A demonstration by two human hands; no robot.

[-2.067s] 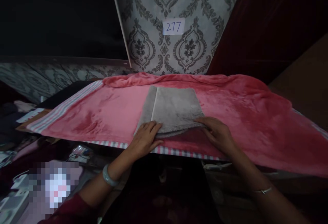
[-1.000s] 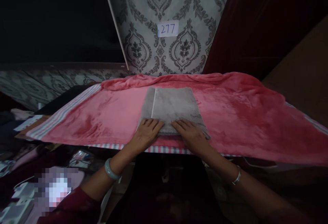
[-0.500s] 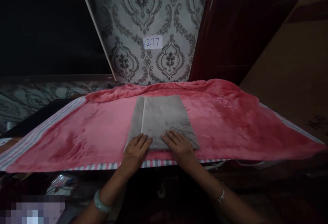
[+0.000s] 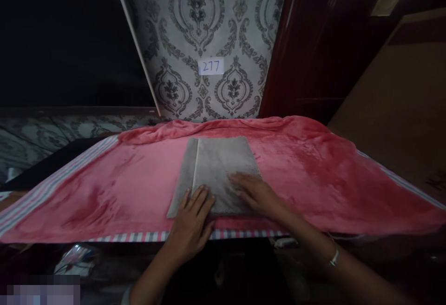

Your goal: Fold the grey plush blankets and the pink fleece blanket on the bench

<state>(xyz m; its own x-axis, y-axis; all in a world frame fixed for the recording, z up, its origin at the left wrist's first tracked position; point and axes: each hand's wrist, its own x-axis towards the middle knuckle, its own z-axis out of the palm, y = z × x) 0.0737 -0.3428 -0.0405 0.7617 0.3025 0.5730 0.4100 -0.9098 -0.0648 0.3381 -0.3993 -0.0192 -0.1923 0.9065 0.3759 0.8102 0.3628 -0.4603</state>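
Grey cloth (image 4: 218, 170): folded to a flat rectangle, lying on the pink blanket, directly ahead of both hands and partly under them.
Long axis: running away from the hands toward the wall; short near edge crosswise, just in front of the wrists.
Fold line: a lengthwise seam left of centre, leaving a narrow strip on the left and a wider panel on the right.
Left hand (image 4: 193, 223): palm down, fingers spread and straight, tips resting on the near edge of the cloth about at the seam; flat, gripping nothing.
Right hand (image 4: 256, 194): palm down farther up, fully on the wider panel toward its right near corner; fingers extended and laid flat, pressing rather than pinching, nothing held.
Nearer hand: right reaches deeper along the cloth; left sits back at the near edge, heel over the blanket's hem.
Bracelet (image 4: 334, 257): thin band on the right wrist, well behind the cloth.
Pink blanket (image 4: 313, 175): spread over the surface under the cloth, extending wide to either side of the hands; striped hem along the near edge, bunched ridge at the far edge.
Paper label (image 4: 211, 67): marked 277, on the patterned wall (image 4: 195, 26) straight beyond the far end of the cloth.
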